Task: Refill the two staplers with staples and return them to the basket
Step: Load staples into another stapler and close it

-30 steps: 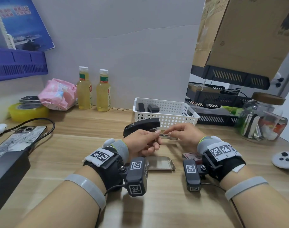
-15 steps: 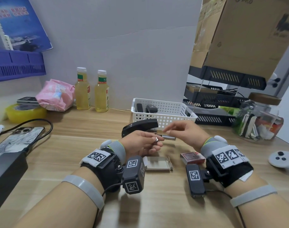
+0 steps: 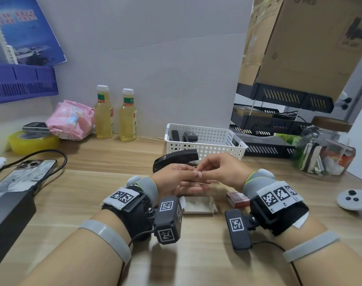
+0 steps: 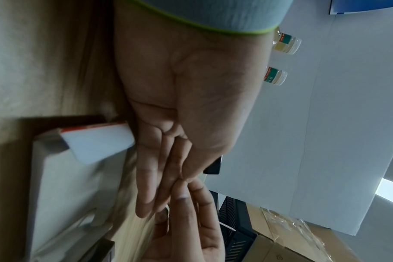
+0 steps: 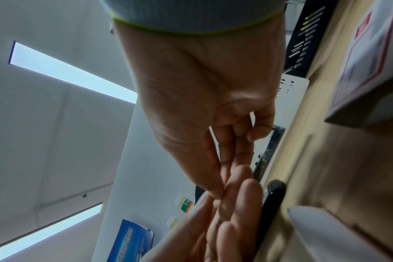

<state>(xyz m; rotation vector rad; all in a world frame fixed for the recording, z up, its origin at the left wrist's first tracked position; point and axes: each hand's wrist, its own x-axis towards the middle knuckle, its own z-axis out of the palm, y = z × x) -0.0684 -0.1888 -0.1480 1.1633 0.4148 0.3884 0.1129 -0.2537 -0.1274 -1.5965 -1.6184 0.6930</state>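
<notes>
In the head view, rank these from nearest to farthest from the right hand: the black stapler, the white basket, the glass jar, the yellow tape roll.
From the right hand:
1. Black stapler, just left, behind the left hand.
2. White basket, directly behind.
3. Glass jar, far right.
4. Yellow tape roll, far left.

On the desk (image 3: 196, 263), the basket (image 3: 204, 148) stands toward the back edge, right of centre, with two items inside against its left wall. The open stapler (image 3: 176, 158) lies just before the basket's front left corner. Both hands meet before the stapler: left hand (image 3: 176, 178) left, right hand (image 3: 221, 170) right. Nearer the front edge lies the staple tray (image 3: 198, 205), with the staple box (image 3: 236, 199) just right of it. Two bottles (image 3: 115, 114) stand at the back edge, left of the basket.
</notes>
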